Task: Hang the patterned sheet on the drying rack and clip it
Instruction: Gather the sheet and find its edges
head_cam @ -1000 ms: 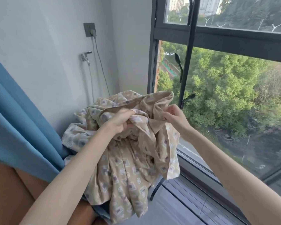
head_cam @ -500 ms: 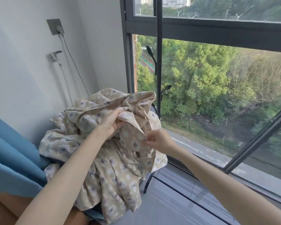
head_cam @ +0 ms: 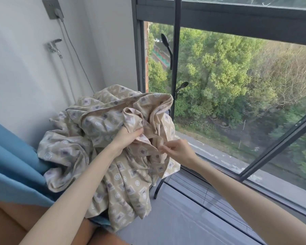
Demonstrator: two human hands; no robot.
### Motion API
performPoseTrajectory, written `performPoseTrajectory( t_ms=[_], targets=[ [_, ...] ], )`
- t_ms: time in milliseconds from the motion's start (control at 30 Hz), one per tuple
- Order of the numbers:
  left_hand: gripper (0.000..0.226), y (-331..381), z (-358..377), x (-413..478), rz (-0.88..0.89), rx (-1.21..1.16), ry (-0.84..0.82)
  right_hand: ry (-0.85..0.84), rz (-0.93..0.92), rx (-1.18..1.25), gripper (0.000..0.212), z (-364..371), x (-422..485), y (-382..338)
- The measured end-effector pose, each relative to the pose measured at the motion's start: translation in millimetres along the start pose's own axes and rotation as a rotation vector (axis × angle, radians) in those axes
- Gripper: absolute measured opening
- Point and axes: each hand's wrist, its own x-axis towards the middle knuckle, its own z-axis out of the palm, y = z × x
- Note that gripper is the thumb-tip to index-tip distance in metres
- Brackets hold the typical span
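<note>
1. Balcony corner: white wall (head_cam: pixel 25 89) with socket (head_cam: pixel 53 9) and tap (head_cam: pixel 54 46), blue curtain (head_cam: pixel 11 165) at left, large window (head_cam: pixel 237 20), grey floor (head_cam: pixel 166 225).
2. Patterned sheet (head_cam: pixel 81 138) lies heaped over the black drying rack (head_cam: pixel 174 76).
3. Left hand (head_cam: pixel 126 137) grips a fold; right hand (head_cam: pixel 177 150) pinches an edge, lower than a second ago.

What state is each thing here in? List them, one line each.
patterned sheet: bunched in a heap, not spread out, no clip visible on it.
left grip: clutches a fold of the sheet.
right grip: pinches an edge of the sheet.
drying rack: upright, its upper hooks bare.
plug: plugged into the wall socket.
blue curtain: gathered at the left.
</note>
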Motion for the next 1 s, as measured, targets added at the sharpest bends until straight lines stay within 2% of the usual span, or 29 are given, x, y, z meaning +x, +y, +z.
performPoseTrajectory(
  t_ms=[100,133,200,267,367,500,567,667,733,900,1000],
  targets=[
    [0.017,0.4,-2.7,3.0,0.076,0.03,-0.035,0.223,0.203,-0.153,0.016,5.1,5.1,37.3],
    [0.015,0.5,-2.7,3.3,0.09,0.039,-0.041,0.22,0.266,-0.155,0.021,7.6,7.7,44.2],
    [0.013,0.7,-2.4,2.9,0.1,0.046,-0.036,0.089,0.349,-0.117,0.039,15.5,14.8,49.8],
    [0.016,1.5,-2.0,-0.6,0.107,0.04,-0.032,0.005,0.395,-0.073,0.04,24.6,22.4,48.9],
    [0.023,-2.6,-1.9,-7.4,0.103,0.03,-0.031,0.014,0.437,-0.085,0.02,35.0,30.3,52.4],
    [0.027,-5.6,-4.2,-10.4,0.086,0.02,-0.045,0.013,0.48,-0.084,0.009,30.0,33.5,59.1],
    [0.025,-3.3,-4.6,-10.1,0.086,0.036,-0.044,-0.015,0.478,-0.132,0.012,22.6,33.1,61.8],
    [0.019,1.3,-4.5,-9.4,0.095,0.044,-0.048,-0.076,0.489,-0.131,0.034,18.0,32.0,65.3],
    [0.021,3.1,-4.7,-10.1,0.1,0.049,-0.045,-0.079,0.515,-0.131,0.041,21.5,32.6,66.7],
    [0.029,3.0,-3.4,-16.0,0.105,0.047,-0.052,-0.027,0.482,-0.174,0.022,30.7,31.9,62.4],
    [0.028,1.6,-2.9,-20.4,0.123,0.058,-0.042,-0.026,0.483,-0.152,0.022,28.8,30.3,54.4]
  ],
)
